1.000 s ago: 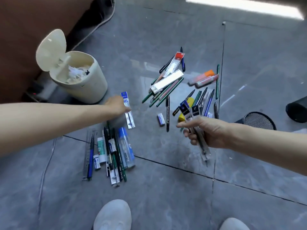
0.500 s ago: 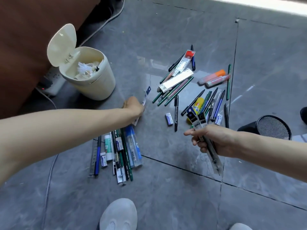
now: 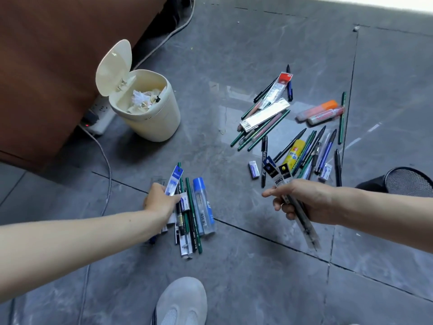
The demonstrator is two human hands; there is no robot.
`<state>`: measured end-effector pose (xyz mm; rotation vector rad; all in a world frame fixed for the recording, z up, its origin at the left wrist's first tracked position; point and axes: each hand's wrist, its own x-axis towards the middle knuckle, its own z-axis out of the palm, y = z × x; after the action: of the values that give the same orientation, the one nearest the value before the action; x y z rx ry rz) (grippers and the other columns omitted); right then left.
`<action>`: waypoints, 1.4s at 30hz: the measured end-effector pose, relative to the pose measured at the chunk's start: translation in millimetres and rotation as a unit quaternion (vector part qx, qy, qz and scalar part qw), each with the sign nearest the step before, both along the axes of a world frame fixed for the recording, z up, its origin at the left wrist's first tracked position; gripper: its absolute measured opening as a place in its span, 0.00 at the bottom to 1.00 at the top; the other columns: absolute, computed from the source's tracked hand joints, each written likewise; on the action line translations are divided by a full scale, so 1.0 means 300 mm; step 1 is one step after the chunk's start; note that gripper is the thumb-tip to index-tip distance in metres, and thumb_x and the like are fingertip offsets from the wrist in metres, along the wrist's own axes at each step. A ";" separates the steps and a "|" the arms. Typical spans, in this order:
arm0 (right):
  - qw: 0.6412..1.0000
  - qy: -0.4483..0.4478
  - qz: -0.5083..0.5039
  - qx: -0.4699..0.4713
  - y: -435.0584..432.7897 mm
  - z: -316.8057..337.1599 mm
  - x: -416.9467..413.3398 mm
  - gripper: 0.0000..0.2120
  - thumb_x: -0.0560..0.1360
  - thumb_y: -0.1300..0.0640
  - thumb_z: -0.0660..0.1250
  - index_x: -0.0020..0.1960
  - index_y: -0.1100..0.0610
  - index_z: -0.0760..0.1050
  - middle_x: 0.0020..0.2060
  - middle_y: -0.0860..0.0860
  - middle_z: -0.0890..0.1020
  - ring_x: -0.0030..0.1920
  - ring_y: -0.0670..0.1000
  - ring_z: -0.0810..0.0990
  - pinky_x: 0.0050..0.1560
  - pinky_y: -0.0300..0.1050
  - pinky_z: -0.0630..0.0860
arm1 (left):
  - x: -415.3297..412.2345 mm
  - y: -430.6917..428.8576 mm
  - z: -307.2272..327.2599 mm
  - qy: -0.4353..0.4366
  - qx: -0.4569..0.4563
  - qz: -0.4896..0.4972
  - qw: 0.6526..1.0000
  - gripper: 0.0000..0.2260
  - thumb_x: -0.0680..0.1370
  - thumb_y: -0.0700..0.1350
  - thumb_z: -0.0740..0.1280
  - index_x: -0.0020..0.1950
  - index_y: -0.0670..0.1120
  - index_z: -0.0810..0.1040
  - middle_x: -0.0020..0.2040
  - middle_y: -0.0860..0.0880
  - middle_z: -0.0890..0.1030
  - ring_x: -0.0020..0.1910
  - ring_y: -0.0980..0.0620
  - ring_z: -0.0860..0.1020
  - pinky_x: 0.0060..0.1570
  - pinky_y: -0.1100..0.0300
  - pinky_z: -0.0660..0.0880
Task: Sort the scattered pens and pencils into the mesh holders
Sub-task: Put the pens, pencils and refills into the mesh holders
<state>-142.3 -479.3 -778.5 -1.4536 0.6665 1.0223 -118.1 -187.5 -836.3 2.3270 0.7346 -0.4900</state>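
**Gathering by the handful, holder waiting**

One mesh holder (image 3: pixel 408 181) shows at the right edge of the floor (image 3: pixel 246 285). Two heaps lie apart: the far scatter (image 3: pixel 264 118) and a near row (image 3: pixel 200 214). The right hand (image 3: pixel 304 200) grips two carded pens (image 3: pixel 278 172). I'd guess a swing right to the holder comes next. The left hand (image 3: pixel 161 200) pinches one blue packet (image 3: pixel 174 181) at the near row.

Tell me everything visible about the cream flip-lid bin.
The small round cream plastic bin stands upright on the grey tiled floor, close to brown furniture. Its oval flip lid is swung up, open, hinged at the rim's left side. Crumpled white paper lies inside. A white power strip lies by its left side; whether they touch cannot be told.
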 end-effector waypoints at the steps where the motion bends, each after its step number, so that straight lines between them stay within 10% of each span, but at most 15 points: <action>1: 1.000 0.001 0.002 0.000 0.004 0.000 -0.002 0.11 0.76 0.57 0.66 0.56 0.61 0.77 0.28 0.53 0.74 0.24 0.47 0.65 0.24 0.38 0.64 | 0.017 -0.006 0.000 -0.002 0.002 -0.009 1.000 0.12 0.73 0.45 0.72 0.46 0.44 0.69 0.41 0.46 0.75 0.39 0.46 0.72 0.31 0.56 0.64; 16: 1.000 0.013 -0.005 -0.016 -0.020 -0.018 -0.045 0.12 0.76 0.58 0.66 0.57 0.61 0.76 0.28 0.53 0.75 0.23 0.47 0.64 0.23 0.38 0.64 | 0.167 -0.063 0.014 0.126 -0.021 0.004 0.992 0.12 0.68 0.37 0.72 0.32 0.42 0.69 0.28 0.45 0.69 0.22 0.51 0.64 0.18 0.71 0.61; 25: 1.000 0.007 -0.001 -0.017 -0.016 -0.019 -0.028 0.11 0.77 0.57 0.65 0.57 0.61 0.77 0.27 0.52 0.74 0.24 0.47 0.64 0.25 0.38 0.64 | 0.160 -0.052 0.056 0.125 -0.082 -0.076 0.986 0.14 0.73 0.54 0.71 0.39 0.45 0.73 0.33 0.47 0.75 0.25 0.52 0.68 0.23 0.64 0.64; 32: 1.000 0.011 -0.008 -0.013 -0.034 -0.041 -0.042 0.11 0.76 0.57 0.66 0.56 0.61 0.77 0.28 0.53 0.75 0.23 0.47 0.65 0.24 0.39 0.65 | 0.121 -0.022 0.034 0.116 0.049 -0.157 0.979 0.02 0.75 0.37 0.67 0.45 0.41 0.75 0.34 0.44 0.73 0.29 0.48 0.69 0.27 0.59 0.65; 42: 1.000 0.014 -0.007 -0.013 -0.038 -0.055 -0.045 0.11 0.75 0.56 0.67 0.56 0.60 0.78 0.28 0.53 0.75 0.23 0.47 0.65 0.24 0.38 0.65 | 0.042 -0.063 0.050 0.177 0.071 -0.185 0.964 0.22 0.69 0.52 0.75 0.51 0.42 0.68 0.40 0.46 0.75 0.35 0.50 0.74 0.32 0.57 0.70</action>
<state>-155.8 -490.7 -795.0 -1.4574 0.7112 1.0279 -105.6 -206.5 -821.3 2.5541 0.5001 -1.0735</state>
